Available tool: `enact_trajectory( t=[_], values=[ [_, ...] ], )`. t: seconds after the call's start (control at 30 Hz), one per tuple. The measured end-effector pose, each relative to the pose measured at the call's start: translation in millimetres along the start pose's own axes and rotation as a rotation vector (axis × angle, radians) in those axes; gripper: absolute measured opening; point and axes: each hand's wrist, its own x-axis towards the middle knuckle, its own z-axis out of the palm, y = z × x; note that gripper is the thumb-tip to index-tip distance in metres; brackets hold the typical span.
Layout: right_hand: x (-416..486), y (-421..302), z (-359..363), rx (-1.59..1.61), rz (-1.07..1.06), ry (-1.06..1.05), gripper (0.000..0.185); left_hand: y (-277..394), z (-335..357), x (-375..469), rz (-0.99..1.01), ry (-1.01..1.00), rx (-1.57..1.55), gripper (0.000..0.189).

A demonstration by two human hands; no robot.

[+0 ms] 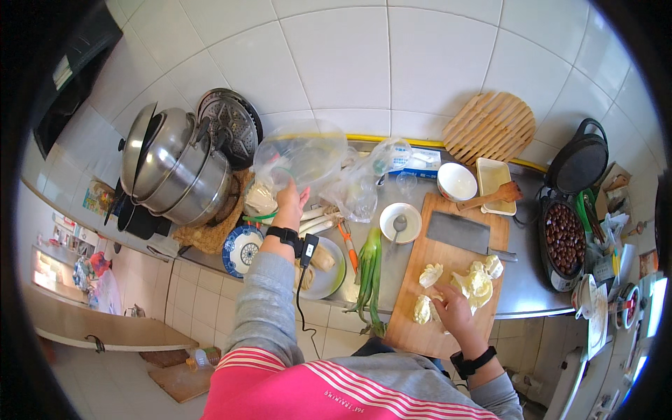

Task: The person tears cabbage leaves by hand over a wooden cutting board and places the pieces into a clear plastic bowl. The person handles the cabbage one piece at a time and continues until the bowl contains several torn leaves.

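Note:
My left hand (292,198) reaches to the lower edge of a clear plastic bag or cover (302,152) near the wall; whether its fingers grip it is unclear. Below that hand are white leek stalks (317,220) and a plate (336,281) with pale rolled food. My right hand (452,310) is at pale cauliflower-like or cabbage pieces on a wooden cutting board (409,294), its fingertips by a small piece; a hold cannot be made out. A larger pale yellow clump (475,286) lies beside it. A cleaver (458,231) lies flat higher on the board. Green leek tops (370,273) lie left of the board.
Stacked steel pots (178,168) stand at the left. A white bowl with a spoon (400,223), another white bowl (457,181) and a rectangular tray with a wooden spatula (493,197) sit behind the board. An open electric pan of chestnuts (564,239) is at the right. An orange-handled peeler (348,247) lies mid-counter.

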Motion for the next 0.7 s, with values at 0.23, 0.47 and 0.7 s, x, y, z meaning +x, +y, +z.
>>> enact_trajectory(
  t=[0.23,0.47,0.7],
  values=[
    [7.7,-5.9,-10.6,-0.033,-0.041,0.02,0.029,-7.2,-14.4,-33.8,0.14,-0.224,-0.106,0.014],
    [0.5,10.9,-9.0,-0.077,-0.151,-0.021,0.027,-24.0,11.6,-163.0,0.209,-0.414,-0.077,0.014],
    [-35.2,49.7,-53.5,-0.011,-0.358,-0.075,0.019,-84.6,74.2,-283.6,-0.061,-0.804,0.088,0.008]
  ],
)
